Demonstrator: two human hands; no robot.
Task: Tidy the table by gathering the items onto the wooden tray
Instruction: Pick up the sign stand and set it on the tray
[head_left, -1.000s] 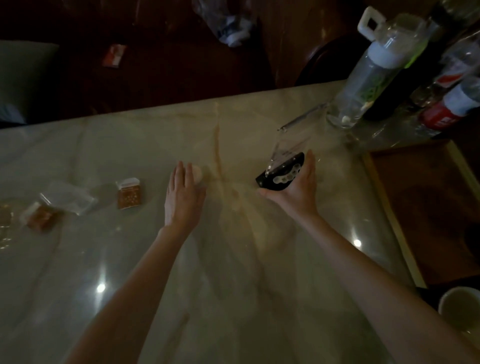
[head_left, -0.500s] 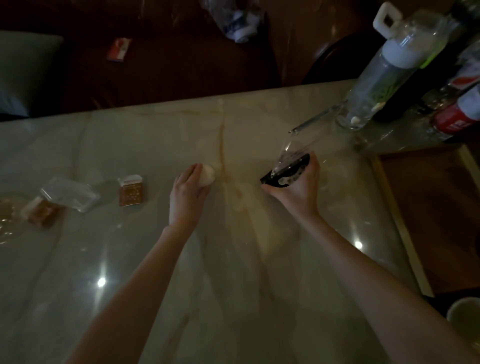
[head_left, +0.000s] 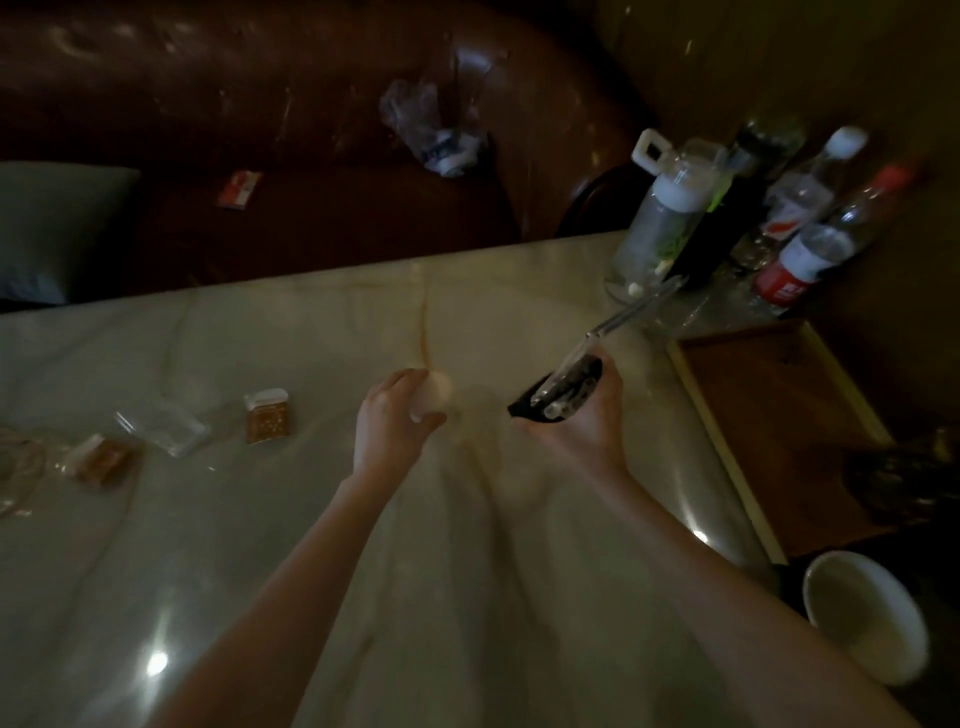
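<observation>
Already the left hand (head_left: 387, 431) curls around a small pale round object (head_left: 434, 397) on the marble table (head_left: 260, 545). Meanwhile the right hand (head_left: 584, 426) grips a black-and-clear packet (head_left: 563, 389) (probably light, crinkly, slippery), best held by its stiffer base, left of the wooden tray (head_left: 769, 415).

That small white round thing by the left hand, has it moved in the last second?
Cannot tell. The white round thing sits just left of the table's brown vein as before; only the left hand has curled around it.

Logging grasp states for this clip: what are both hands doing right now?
Left hand: fingers curled round a small pale ball.
Right hand: holding a black packet.
</observation>
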